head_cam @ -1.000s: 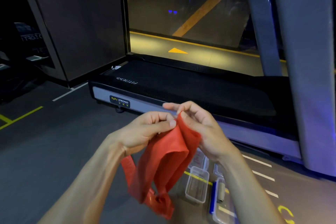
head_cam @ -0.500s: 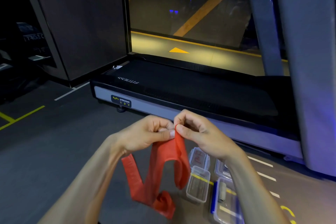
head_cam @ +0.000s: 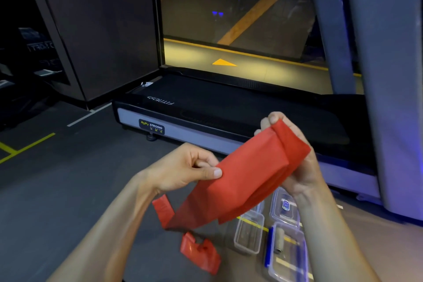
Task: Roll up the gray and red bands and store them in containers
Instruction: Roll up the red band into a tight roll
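The red band (head_cam: 247, 181) is stretched flat between my two hands, its loose end trailing down to the floor at lower centre. My left hand (head_cam: 185, 167) pinches the band's near edge between thumb and fingers. My right hand (head_cam: 297, 158) grips the far end, which is folded over at the top. On the floor below sits an open clear container (head_cam: 249, 232). Beside it a second clear container (head_cam: 288, 252) with a blue clip holds the rolled gray band (head_cam: 279, 239).
A treadmill (head_cam: 229, 107) stands just ahead, its grey upright (head_cam: 393, 75) at the right. Clear lids (head_cam: 285, 206) lie on the floor behind the containers. Dark gym floor with yellow lines stretches to the left.
My hands have moved apart: the right hand rose up and to the right, and the band, bunched before, is now pulled out flat between them.
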### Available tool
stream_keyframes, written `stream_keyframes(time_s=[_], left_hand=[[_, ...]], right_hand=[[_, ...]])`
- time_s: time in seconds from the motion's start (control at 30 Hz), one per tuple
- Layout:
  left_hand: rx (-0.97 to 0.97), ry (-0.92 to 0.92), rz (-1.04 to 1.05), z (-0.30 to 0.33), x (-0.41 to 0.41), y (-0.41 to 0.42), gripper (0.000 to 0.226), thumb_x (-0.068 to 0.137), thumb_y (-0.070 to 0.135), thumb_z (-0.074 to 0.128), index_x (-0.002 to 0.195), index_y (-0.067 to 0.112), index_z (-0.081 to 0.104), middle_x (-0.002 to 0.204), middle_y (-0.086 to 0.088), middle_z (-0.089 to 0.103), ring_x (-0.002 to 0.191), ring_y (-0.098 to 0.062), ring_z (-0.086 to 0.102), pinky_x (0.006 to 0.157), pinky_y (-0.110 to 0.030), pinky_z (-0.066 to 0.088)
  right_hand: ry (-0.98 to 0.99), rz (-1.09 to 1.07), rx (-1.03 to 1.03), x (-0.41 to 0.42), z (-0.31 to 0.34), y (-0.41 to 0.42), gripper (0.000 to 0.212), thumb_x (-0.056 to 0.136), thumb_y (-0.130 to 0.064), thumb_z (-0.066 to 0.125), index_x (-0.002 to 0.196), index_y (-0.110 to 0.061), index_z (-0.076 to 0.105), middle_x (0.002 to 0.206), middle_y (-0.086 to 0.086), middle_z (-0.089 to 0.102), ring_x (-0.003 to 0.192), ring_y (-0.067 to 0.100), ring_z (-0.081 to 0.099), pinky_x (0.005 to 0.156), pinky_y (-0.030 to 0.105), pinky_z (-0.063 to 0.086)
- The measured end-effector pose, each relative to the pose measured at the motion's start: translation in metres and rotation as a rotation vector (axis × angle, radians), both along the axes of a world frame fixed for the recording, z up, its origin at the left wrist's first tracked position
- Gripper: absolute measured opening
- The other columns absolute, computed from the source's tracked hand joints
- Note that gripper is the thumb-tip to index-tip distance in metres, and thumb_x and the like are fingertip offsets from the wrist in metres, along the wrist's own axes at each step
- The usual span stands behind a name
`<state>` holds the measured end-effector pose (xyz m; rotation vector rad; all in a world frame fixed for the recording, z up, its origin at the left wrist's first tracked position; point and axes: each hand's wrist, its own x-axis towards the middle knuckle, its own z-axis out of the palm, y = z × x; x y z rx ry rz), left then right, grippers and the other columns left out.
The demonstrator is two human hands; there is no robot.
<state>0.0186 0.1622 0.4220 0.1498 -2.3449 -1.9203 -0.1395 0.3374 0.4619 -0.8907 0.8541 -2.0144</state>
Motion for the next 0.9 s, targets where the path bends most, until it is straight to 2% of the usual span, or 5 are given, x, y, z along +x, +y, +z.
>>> stream_keyframes(time_s=[0.13, 0.47, 0.73, 0.8, 0.9], left_hand=[[-0.015, 0.012, 0.007, 0.0025, -0.0012, 0.0033, 0.012, 0.082, 0.021, 0.080, 0.088, 0.012, 0.075, 0.084, -0.009, 0.075, 0.080, -0.012, 0.065, 0.079, -0.024, 0.051], [-0.094, 0.031, 0.052, 0.0004, -0.0092, 0.0096, 0.028, 0.076, 0.005, 0.086, 0.074, 0.016, 0.060, 0.076, -0.007, 0.062, 0.074, -0.016, 0.057, 0.069, -0.025, 0.047], [-0.011, 0.028, 0.034, 0.0021, -0.0031, 0.0055, 0.011, 0.084, 0.010, 0.076, 0.093, 0.004, 0.073, 0.087, -0.011, 0.072, 0.082, -0.012, 0.066, 0.078, -0.023, 0.052], [-0.023, 0.026, 0.041, 0.0029, -0.0031, 0.0065, 0.013, 0.080, 0.017, 0.078, 0.088, 0.008, 0.074, 0.086, -0.013, 0.072, 0.081, -0.016, 0.064, 0.077, -0.030, 0.050], [-0.023, 0.035, 0.056, 0.0035, -0.0050, 0.0082, 0.012, 0.077, 0.011, 0.081, 0.075, 0.017, 0.070, 0.073, 0.002, 0.068, 0.070, -0.006, 0.061, 0.068, -0.018, 0.048]], right_hand=[[-0.035, 0.014, 0.012, 0.0029, 0.0019, 0.0004, 0.027, 0.106, -0.012, 0.040, 0.083, -0.019, 0.053, 0.066, -0.008, 0.049, 0.057, 0.006, 0.043, 0.053, 0.019, 0.046], [0.004, 0.103, 0.004, 0.0057, -0.0005, 0.0025, 0.022, 0.103, -0.013, 0.040, 0.087, -0.016, 0.056, 0.068, -0.006, 0.051, 0.058, 0.007, 0.046, 0.055, 0.020, 0.045], [-0.040, 0.054, -0.021, -0.0009, -0.0018, 0.0052, 0.017, 0.099, -0.014, 0.046, 0.087, -0.018, 0.056, 0.067, -0.007, 0.048, 0.057, 0.005, 0.042, 0.052, 0.019, 0.045], [-0.038, 0.076, -0.039, -0.0018, -0.0023, 0.0051, 0.011, 0.098, -0.015, 0.053, 0.088, -0.017, 0.056, 0.067, -0.007, 0.048, 0.057, 0.005, 0.043, 0.052, 0.019, 0.046], [-0.020, 0.122, -0.057, -0.0032, -0.0034, 0.0035, 0.019, 0.090, -0.023, 0.075, 0.090, -0.017, 0.057, 0.070, -0.006, 0.049, 0.059, 0.006, 0.043, 0.055, 0.020, 0.048]])
